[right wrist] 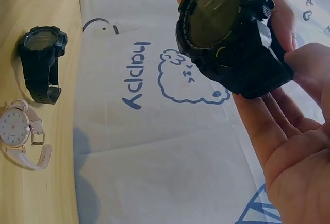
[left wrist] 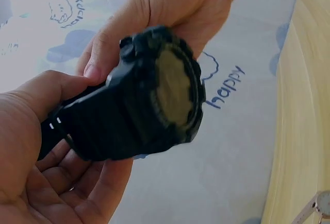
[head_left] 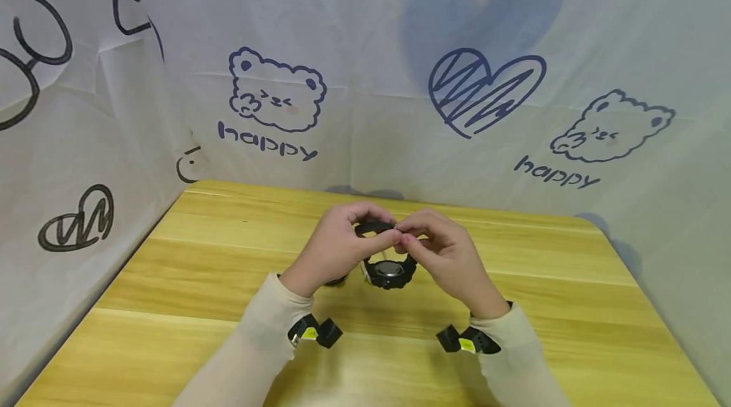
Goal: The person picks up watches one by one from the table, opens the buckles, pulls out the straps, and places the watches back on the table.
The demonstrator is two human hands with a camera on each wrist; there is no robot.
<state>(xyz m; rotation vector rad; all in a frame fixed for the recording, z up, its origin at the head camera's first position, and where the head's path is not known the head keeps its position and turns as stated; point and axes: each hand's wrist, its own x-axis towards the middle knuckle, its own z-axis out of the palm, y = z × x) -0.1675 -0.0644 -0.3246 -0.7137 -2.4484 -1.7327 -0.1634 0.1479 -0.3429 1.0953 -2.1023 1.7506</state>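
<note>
A black digital sports watch [head_left: 390, 275] hangs between both hands above the table, its face low and its strap looped upward. My left hand [head_left: 337, 245] pinches the strap between thumb and fingers on one side. From the other side my right hand [head_left: 448, 254] grips the strap with thumb and forefinger, the two hands' fingertips meeting at the top. The left wrist view shows the watch's round face [left wrist: 174, 87] and thick strap close up. In the right wrist view the dial [right wrist: 214, 15] is turned toward the camera.
On the wooden table [head_left: 200, 254] lie a second black watch [right wrist: 41, 54] and a rose-gold watch with a pale strap [right wrist: 15, 128], side by side. Both are mostly hidden behind the left hand in the head view. A printed white cloth [head_left: 354, 115] hangs behind the table.
</note>
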